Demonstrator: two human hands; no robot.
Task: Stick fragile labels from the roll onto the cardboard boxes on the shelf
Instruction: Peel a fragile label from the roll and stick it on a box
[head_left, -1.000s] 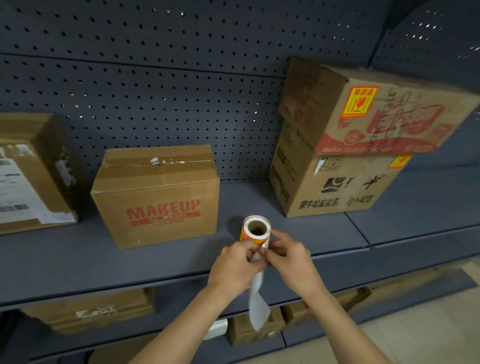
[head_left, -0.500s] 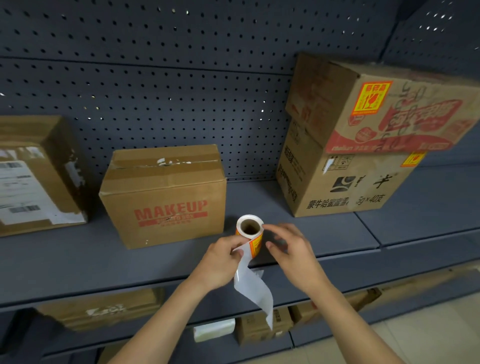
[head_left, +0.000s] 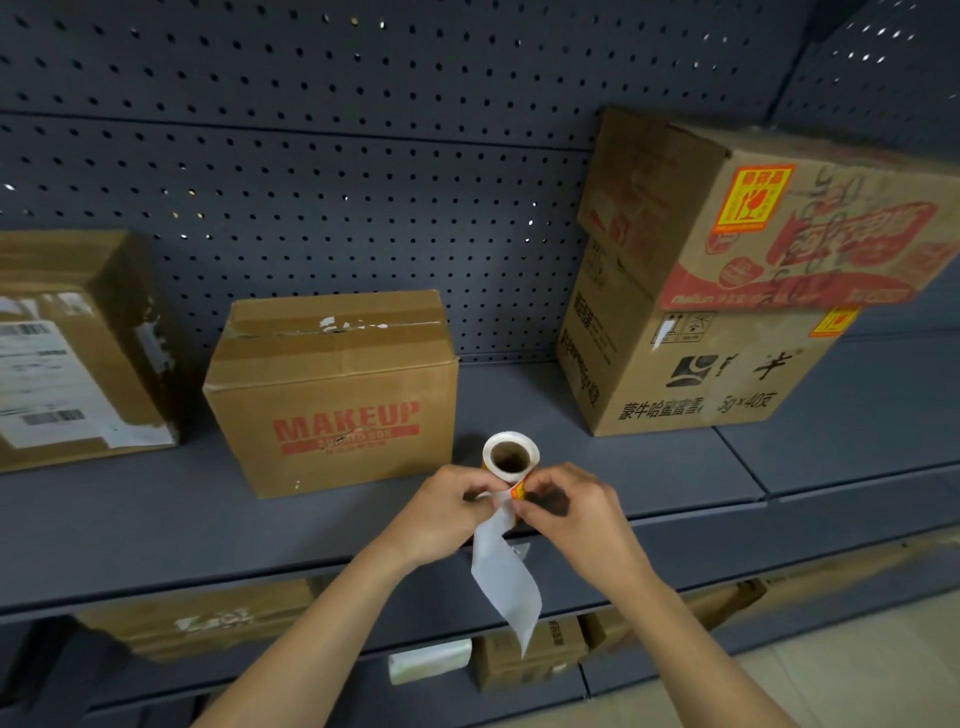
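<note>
Nearest, below both hands, a bare backing strip (head_left: 506, 582) hangs loose from the roll (head_left: 510, 457) and dangles past the front lip of the shelf (head_left: 649, 467). That tail is the first risk. If it swings up towards the fingers while a label comes free, the adhesive could catch on it or fold onto itself.

Above it, the left hand (head_left: 447, 512) has its fingers (head_left: 475, 491) curled round the lower end of the roll, holding it upright. The right hand (head_left: 576, 514) has its fingers (head_left: 540, 486) closed narrowly in a pinch at the orange label (head_left: 519, 490), just beside the left thumb. The pinch hides the label's corner, so I cannot tell whether it has lifted. A slanted or hurried pull could tear the label or drag the backing along with it. A loose left grip would let the roll spin and pay out more strip instead of releasing the label.

Beyond the fingers and to their left stands the MAKEUP box (head_left: 337, 405), whose visible faces carry no fragile label. It looks like the next target. Its top seam has torn tape, and a label pressed there could wrinkle or lift.

Farther off, to the right of the fingers, the stacked lower box (head_left: 691, 374) and upper box (head_left: 779, 223) each show an orange sticker already, so labelling them again would waste labels. The upper box overhangs the lower one and sits crooked, and a firm push could shift it.
</note>
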